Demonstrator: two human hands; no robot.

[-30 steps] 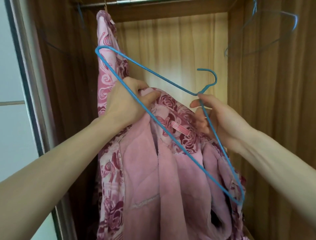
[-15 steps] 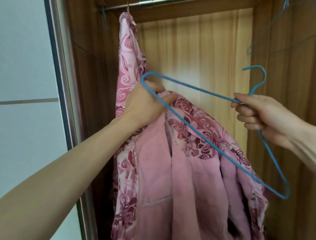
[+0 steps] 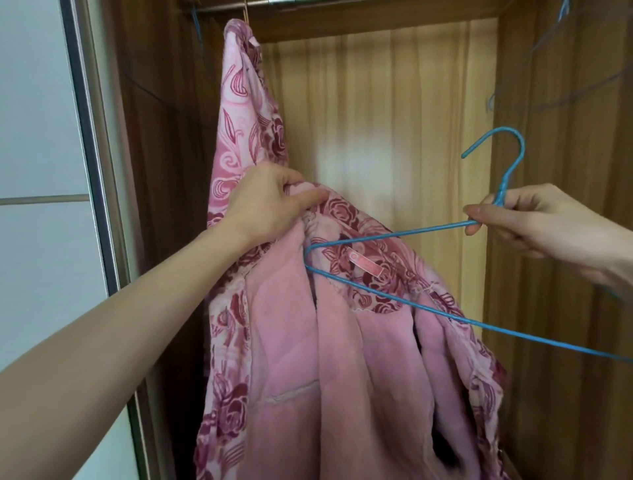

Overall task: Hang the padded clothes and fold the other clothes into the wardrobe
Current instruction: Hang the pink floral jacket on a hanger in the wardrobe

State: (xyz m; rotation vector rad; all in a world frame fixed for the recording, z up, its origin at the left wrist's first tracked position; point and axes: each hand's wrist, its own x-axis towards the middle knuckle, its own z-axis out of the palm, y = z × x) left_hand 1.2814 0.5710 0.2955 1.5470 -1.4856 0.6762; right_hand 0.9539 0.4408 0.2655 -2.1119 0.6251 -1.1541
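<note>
Your left hand (image 3: 270, 202) grips the collar edge of the pink padded garment (image 3: 342, 359), with the fingers curled round a bunch of the flowered cloth. Your right hand (image 3: 534, 219) pinches the blue wire hanger (image 3: 394, 236) just under its hook, where the two arms meet. The hook stands up above this grip, and the far corner of the hanger points toward your left grip and lies on the neck opening, just below it, near the small pink label (image 3: 364, 266). The lower wire of the hanger runs away past the right edge of the view.

The garment hangs down below your left grip, with its fleece lining turned to you. One part of it goes up above your left grip to the wardrobe rail (image 3: 284, 2); whether it is hooked there I cannot tell. More blue hangers (image 3: 561, 99) hang above your right grip, faint against the wardrobe wall (image 3: 565, 308).

As I judge it, you are in the hanging step: the hanger is being put into the garment, but it sits in no shoulder yet. The next move asks that you keep the collar open with the left grip and slide the hanger corner inside one shoulder, then work the other corner in. Only after this can the hook go on the rail.
</note>
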